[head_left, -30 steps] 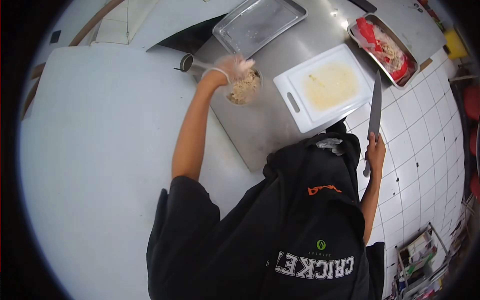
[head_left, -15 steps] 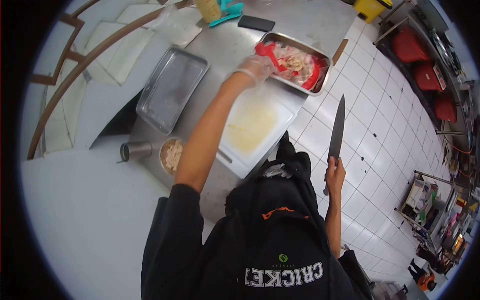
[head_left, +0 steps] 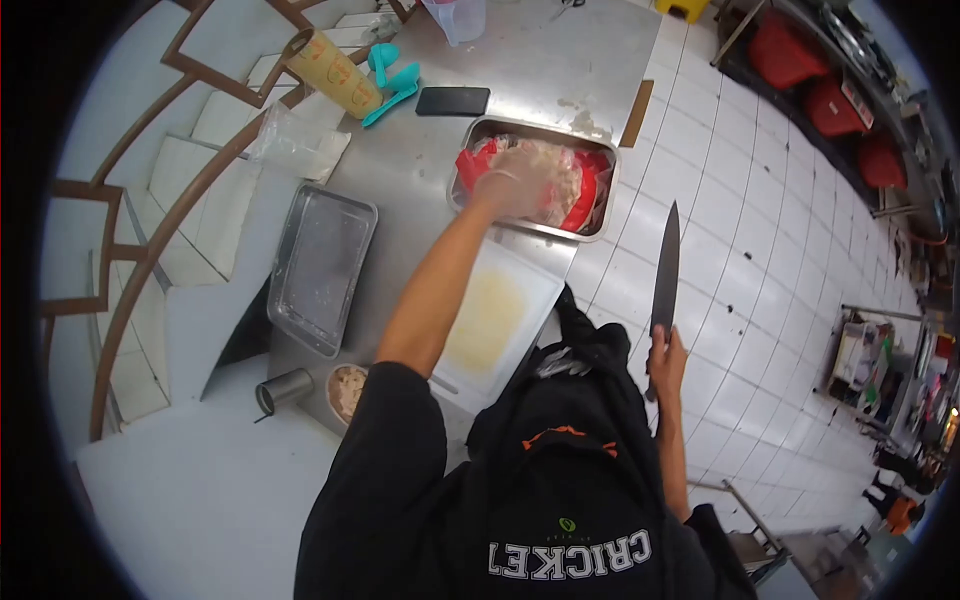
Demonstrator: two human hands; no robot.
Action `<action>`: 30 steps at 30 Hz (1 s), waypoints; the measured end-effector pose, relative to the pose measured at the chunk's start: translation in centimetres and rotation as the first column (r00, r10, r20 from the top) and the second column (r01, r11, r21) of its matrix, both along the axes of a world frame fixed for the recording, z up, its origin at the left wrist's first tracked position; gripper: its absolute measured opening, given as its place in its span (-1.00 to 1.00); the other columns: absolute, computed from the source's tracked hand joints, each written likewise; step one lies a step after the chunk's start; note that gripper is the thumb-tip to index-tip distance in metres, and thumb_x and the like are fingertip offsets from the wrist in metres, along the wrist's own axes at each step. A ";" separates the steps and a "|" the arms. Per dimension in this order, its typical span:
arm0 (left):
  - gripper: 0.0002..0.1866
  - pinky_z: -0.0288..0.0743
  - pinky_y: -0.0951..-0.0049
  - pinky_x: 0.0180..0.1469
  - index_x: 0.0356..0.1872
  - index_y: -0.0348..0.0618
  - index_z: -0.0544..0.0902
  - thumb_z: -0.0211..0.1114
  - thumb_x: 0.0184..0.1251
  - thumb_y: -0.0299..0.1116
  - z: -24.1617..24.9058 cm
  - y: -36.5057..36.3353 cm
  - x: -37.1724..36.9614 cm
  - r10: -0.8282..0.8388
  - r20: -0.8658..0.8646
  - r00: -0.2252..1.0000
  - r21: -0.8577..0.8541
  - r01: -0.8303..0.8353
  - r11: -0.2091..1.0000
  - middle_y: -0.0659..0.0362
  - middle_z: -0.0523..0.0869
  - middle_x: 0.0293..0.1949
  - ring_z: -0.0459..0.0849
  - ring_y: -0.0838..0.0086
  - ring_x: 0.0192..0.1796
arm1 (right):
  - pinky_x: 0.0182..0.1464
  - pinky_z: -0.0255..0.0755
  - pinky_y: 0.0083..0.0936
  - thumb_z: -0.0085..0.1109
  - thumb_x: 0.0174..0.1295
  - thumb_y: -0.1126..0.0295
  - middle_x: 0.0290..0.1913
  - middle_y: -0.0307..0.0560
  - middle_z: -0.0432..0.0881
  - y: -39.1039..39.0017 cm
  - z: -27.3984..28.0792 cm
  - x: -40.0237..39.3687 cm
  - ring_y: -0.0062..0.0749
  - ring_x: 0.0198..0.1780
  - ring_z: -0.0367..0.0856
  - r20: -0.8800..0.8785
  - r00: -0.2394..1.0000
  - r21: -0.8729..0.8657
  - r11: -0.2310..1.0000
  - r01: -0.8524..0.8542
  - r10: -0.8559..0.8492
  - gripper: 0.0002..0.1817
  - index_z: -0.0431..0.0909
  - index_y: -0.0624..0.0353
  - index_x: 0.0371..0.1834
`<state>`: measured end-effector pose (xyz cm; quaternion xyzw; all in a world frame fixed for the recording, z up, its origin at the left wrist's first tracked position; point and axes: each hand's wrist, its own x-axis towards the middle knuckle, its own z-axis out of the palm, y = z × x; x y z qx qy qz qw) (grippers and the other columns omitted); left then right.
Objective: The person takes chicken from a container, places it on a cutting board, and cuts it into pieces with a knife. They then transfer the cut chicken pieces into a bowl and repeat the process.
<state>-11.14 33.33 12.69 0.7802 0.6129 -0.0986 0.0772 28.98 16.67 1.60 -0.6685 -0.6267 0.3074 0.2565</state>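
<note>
My left hand [head_left: 515, 188], in a clear plastic glove, is over the metal tray [head_left: 598, 228] that holds a red and clear plastic bag [head_left: 585, 195] of pale food pieces. Its fingers are blurred against the food. My right hand [head_left: 667, 362] is wrapped round the handle of a long knife [head_left: 667, 265], its blade pointing away from me over the floor. Between my body and the tray lies a white cutting board [head_left: 490, 325], stained yellowish in the middle. A round bowl [head_left: 347, 392] of pale pieces sits left of the board.
An empty metal tray [head_left: 323, 270] lies at the left, with a metal cup [head_left: 285, 391] nearer me. Beyond are a patterned roll [head_left: 333, 73], turquoise scoops [head_left: 395, 90], a black phone [head_left: 453, 101] and a clear jug [head_left: 458, 18]. Distant people [head_left: 900, 514] stand at far right.
My left hand has moved from the bag's left edge onto the food in the tray. The camera view has shifted, showing more of the table's far end. My right hand still holds the knife.
</note>
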 end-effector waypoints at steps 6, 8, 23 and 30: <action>-0.74 0.54 0.56 -0.12 -0.03 -0.15 0.63 0.37 0.38 -0.25 4.8 -5.3 -4.1 0.523 0.832 -0.185 -0.549 -0.413 0.727 0.29 0.66 -0.21 0.60 0.59 -0.21 | -0.19 0.50 -0.20 0.03 0.49 0.16 -0.22 0.39 0.69 4.7 5.1 -4.4 0.22 -0.22 0.71 -0.090 0.988 -0.204 0.969 -0.140 0.124 -0.58 0.52 0.40 -0.01; -0.71 0.50 0.59 -0.23 0.01 -0.12 0.60 0.36 0.40 -0.20 7.6 -8.9 -4.0 0.435 0.843 -0.317 -0.534 -0.392 0.749 0.33 0.63 -0.27 0.59 0.63 -0.25 | -0.20 0.50 -0.20 0.01 0.50 0.15 -0.22 0.38 0.70 5.7 5.8 -6.0 0.23 -0.25 0.70 -0.085 0.978 -0.190 0.960 -0.206 0.193 -0.59 0.53 0.37 -0.01; -0.69 0.60 0.52 -0.21 0.13 -0.22 0.54 0.21 0.51 -0.28 -11.4 -36.2 5.4 0.335 0.506 -0.795 -0.854 -0.517 0.063 0.15 0.68 -0.08 0.69 0.51 -0.22 | -0.30 0.49 0.15 0.02 0.45 0.17 -0.50 0.35 0.62 0.1 3.5 -17.5 0.36 -0.37 0.63 0.158 0.473 -0.190 0.496 -0.847 0.867 -0.75 0.50 0.13 -0.12; -0.62 0.64 0.48 -0.13 0.24 -0.25 0.42 0.16 0.54 -0.28 -3.3 -36.1 4.1 0.181 0.521 -0.834 -0.803 -0.407 0.436 0.02 0.64 0.10 0.71 0.39 -0.13 | -0.38 0.47 0.18 0.00 0.46 0.18 -0.55 0.32 0.61 0.7 1.8 -18.4 0.35 -0.43 0.62 0.314 0.595 -0.113 0.651 -0.750 0.740 -0.77 0.48 0.10 -0.14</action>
